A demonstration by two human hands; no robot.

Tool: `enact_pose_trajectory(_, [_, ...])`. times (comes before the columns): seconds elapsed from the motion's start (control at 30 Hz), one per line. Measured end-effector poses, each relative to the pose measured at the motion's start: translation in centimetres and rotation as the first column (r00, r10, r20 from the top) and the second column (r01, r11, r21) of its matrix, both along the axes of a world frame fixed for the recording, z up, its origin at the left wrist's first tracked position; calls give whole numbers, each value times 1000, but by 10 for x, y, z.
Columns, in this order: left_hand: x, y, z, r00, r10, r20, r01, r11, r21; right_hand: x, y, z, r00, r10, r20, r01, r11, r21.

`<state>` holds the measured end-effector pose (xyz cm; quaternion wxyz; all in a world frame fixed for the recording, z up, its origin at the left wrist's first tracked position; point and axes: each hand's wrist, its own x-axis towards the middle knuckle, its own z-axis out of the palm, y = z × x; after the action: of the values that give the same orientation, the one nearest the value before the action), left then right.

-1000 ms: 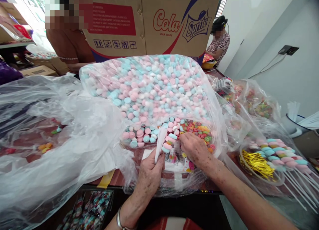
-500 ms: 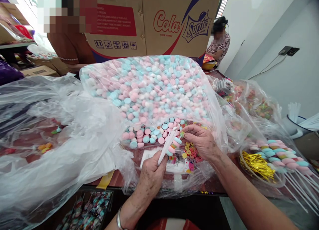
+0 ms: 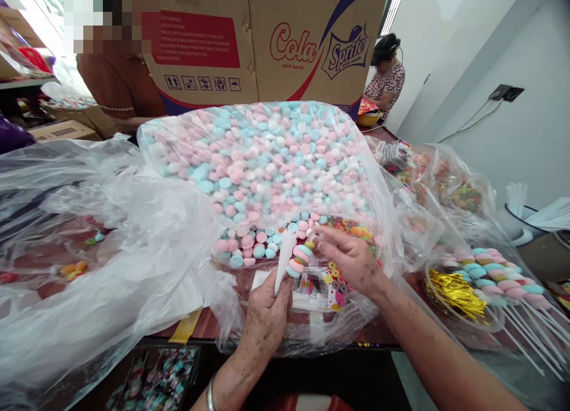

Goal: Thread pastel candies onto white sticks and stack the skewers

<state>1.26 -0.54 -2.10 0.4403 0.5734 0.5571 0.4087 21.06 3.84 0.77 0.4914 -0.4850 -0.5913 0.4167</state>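
My left hand (image 3: 266,316) is closed round white sticks (image 3: 283,261), one of them strung with pink, blue and white candy discs (image 3: 299,256). My right hand (image 3: 350,258) is at the top end of that stick, fingers pinched together there; what they pinch is too small to name. Both hands work over the mouth of a large clear bag (image 3: 267,161) full of pink, blue and white marshmallow discs. Small coloured ring candies (image 3: 351,228) lie just beyond my right hand.
A Cola/Sprite cardboard box (image 3: 267,37) stands behind the bag. Crumpled clear plastic (image 3: 98,244) covers the left. Finished candy sticks (image 3: 494,274) and gold twist ties (image 3: 454,292) lie at the right. A person (image 3: 116,84) stands behind left; another person (image 3: 387,78) sits far back.
My right hand went from the ring candies up to the stick's tip and now pinches there. The left hand has tilted the stick a little.
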Motion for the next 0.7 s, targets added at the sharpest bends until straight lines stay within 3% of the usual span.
enact_pose_trajectory(0.07, [-1,0,-4,997,56,44,-55,998,-23,5,16,6,995,-90,41,90,996,20])
enact_pose_trajectory(0.13, [-2,0,-7,993,91,71,-88,995,-49,4,31,8,949,-145,280,113,985,129])
enact_pose_trajectory(0.17, [-2,0,-8,992,101,78,-96,994,-60,1,37,8,884,-141,446,71,983,170])
enact_pose_trajectory(0.23, [-3,0,-8,990,104,92,-98,992,-77,-7,45,4,681,-98,726,-31,986,163])
enact_pose_trajectory(0.3, [-3,0,-7,987,114,114,-105,991,-88,-14,47,-1,490,-74,868,-74,989,126])
enact_pose_trajectory(0.37, [-2,-1,-6,977,138,160,-122,987,-102,-16,46,-5,393,-80,916,-88,988,124])
enact_pose_trajectory(0.43, [-1,-1,-6,961,172,216,-149,982,-119,-15,43,-6,410,-101,906,-77,986,145])
enact_pose_trajectory(0.53, [0,-1,-8,935,210,284,-179,975,-132,-14,38,-6,583,-126,803,-62,978,198])
enact_pose_trajectory(0.6, [0,-1,-10,927,222,303,-193,973,-124,-17,34,-8,671,-94,736,-125,963,237])
enact_pose_trajectory(0.7, [0,-1,-11,927,229,298,-207,973,-105,-25,30,-15,628,-71,775,-223,938,266])
